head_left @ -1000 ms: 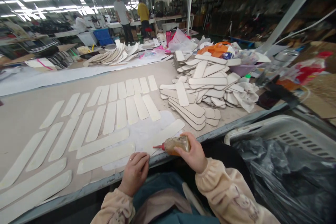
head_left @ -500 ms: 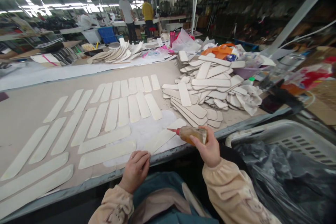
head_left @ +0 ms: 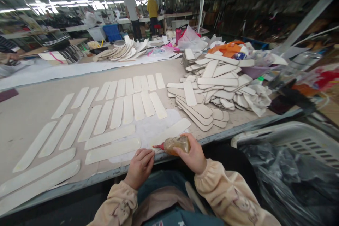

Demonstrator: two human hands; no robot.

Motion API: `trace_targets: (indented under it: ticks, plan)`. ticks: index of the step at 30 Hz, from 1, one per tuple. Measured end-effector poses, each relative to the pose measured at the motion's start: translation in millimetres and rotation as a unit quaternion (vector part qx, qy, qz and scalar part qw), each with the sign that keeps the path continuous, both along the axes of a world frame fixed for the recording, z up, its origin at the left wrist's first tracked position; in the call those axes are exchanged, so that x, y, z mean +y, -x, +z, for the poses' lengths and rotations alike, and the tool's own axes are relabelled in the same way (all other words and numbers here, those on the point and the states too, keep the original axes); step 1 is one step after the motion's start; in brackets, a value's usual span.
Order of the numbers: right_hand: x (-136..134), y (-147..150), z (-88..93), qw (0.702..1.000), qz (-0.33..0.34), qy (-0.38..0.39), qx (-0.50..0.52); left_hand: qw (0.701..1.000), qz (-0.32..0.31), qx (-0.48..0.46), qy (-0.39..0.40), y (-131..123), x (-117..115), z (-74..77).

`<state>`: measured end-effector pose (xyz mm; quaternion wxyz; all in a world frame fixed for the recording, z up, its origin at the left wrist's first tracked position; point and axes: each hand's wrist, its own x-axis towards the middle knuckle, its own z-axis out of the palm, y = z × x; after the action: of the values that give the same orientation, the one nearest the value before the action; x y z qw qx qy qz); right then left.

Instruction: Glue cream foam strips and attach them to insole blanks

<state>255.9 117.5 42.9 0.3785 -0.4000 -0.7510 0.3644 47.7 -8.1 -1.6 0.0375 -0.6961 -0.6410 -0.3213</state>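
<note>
My right hand point(head_left: 194, 153) is wrapped around a squeeze bottle point(head_left: 178, 146) of amber liquid, tilted so that its red nozzle points left. The nozzle tip is at the near end of a white, round-ended strip point(head_left: 174, 129), close to my left fingers. My left hand point(head_left: 140, 166) is closed at that same end of the strip, fingertips together at the table's front edge; the fingers hide the end itself. Under the strip lies a white sheet point(head_left: 148, 129). Left of it, several similar strips point(head_left: 113, 151) are laid out in rows, some looking glossy.
A heap of dark-edged white strips point(head_left: 217, 82) covers the table's right side. At lower right stands a white plastic basket point(head_left: 265, 130) with black plastic in it. Bags and an orange cloth-like item point(head_left: 227, 47) lie behind the heap. Two people point(head_left: 131, 10) stand in the background.
My right hand has brought the bottle left and down along the strip, from its middle to its near end beside my left hand. The view has shifted slightly.
</note>
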Motion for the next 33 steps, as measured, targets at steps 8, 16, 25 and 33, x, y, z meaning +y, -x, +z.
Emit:
trace_targets:
  ticks: [8, 16, 25, 33]
  plan:
    - [9.4, -24.6, 12.8, 0.999, -0.036, 0.026, -0.018, 1.000, 0.003, -0.014, -0.001, -1.4, 2.4, 5.2]
    - [39.9, -60.6, 13.6, 0.987, -0.155, -0.011, -0.040, 1.000, -0.002, 0.014, -0.012, -1.5, 7.9, 10.6]
    - [58.5, -73.4, 8.1, 0.961, -0.256, -0.092, -0.055, 0.999, -0.012, 0.039, 0.004, 4.0, 12.4, 12.2]
    - [69.2, -56.7, 4.2, 0.956, -0.283, -0.072, 0.007, 0.994, -0.022, 0.028, 0.106, 13.3, 22.9, 18.5]
